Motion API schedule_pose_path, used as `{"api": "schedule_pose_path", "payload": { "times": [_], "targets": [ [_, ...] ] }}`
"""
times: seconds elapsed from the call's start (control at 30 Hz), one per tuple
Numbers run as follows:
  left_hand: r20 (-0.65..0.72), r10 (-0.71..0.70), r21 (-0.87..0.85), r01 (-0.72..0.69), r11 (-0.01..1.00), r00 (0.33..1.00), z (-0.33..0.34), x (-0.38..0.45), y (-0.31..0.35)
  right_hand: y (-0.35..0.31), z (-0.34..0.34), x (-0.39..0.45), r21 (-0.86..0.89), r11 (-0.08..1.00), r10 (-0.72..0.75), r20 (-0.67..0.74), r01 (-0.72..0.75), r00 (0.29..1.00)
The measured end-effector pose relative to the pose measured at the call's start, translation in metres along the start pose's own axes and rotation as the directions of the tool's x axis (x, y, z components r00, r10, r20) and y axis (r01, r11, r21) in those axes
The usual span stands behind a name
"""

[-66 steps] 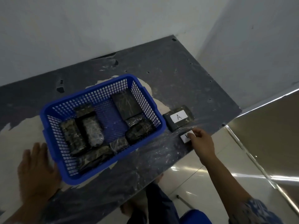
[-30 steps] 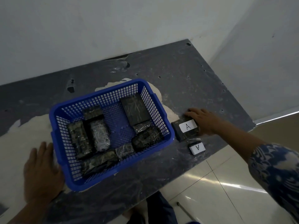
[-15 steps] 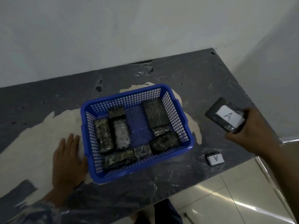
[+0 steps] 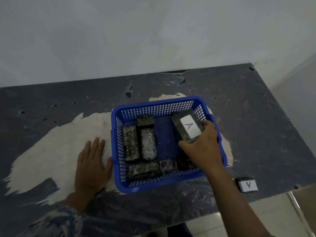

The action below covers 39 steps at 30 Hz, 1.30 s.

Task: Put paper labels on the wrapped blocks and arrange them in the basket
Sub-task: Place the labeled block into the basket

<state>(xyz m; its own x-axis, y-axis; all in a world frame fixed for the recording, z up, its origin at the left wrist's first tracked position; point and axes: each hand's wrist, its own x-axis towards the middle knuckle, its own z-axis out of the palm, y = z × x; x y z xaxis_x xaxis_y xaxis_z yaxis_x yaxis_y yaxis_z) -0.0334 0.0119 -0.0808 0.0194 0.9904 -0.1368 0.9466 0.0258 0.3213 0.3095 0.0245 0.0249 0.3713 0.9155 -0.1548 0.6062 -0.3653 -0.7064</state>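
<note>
Five fingers of the right hand (image 4: pixel 202 147) clamp a labelled block (image 4: pixel 188 127) — thumb at its near end, the others curled over its right edge — holding it tilted above the right half of the blue basket (image 4: pixel 118 183). A white paper label (image 4: pixel 190 127) bearing a handwritten "A" covers most of the block's upper face. Whether the block touches anything beneath it cannot be told. Under the wrist, another dark wrapped block (image 4: pixel 183 162) lies partly hidden in the basket's near right corner. Further wrapped blocks fill the left and near sides: two long ones (image 4: pixel 130 144) (image 4: pixel 148 144) lying side by side, a shorter one (image 4: pixel 145 120) just beyond them, one (image 4: pixel 142 171) lying crosswise along the near wall and a small one (image 4: pixel 167 165) beside it. None of these shows a label. The left hand (image 4: pixel 93 166) rests flat on the table (image 4: pixel 248 108), fingers spread and gripping nothing, thumb close against the basket's left wall. A patterned sleeve (image 4: pixel 56 223) covers that forearm. Well apart from the basket, near the table's front right edge, sits a small labelled block (image 4: pixel 248 184) — its "A" seen upside down. The dark tabletop is worn through to pale patches around the basket, and it stands against a white wall (image 4: pixel 153 31).
</note>
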Motion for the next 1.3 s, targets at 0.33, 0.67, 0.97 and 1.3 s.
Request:
{"api": "schedule_pose_path", "payload": {
  "times": [0.33, 0.67, 0.97, 1.3],
  "targets": [
    [-0.029, 0.007, -0.032, -0.008, 0.999, 1.000, 0.002, 0.000, -0.001, -0.022, 0.089, 0.015, -0.140, 0.989, 0.042, -0.019, -0.044, 0.999],
    [-0.026, 0.007, -0.024, -0.007, 1.000, 1.000, 0.006, 0.001, -0.005, -0.023, 0.107, 0.010, -0.031, 0.990, 0.134, -0.014, -0.134, 0.991],
    [-0.020, -0.007, -0.031, 0.006, 0.999, 1.000, 0.004, 0.001, -0.002, -0.020, 0.100, 0.002, -0.103, 0.989, 0.109, 0.051, -0.103, 0.993],
    [-0.017, -0.002, -0.009, 0.001, 1.000, 1.000, 0.002, 0.001, 0.000, -0.017, 0.083, 0.009, -0.465, 0.884, 0.078, 0.246, 0.047, 0.966]
  ]
}}
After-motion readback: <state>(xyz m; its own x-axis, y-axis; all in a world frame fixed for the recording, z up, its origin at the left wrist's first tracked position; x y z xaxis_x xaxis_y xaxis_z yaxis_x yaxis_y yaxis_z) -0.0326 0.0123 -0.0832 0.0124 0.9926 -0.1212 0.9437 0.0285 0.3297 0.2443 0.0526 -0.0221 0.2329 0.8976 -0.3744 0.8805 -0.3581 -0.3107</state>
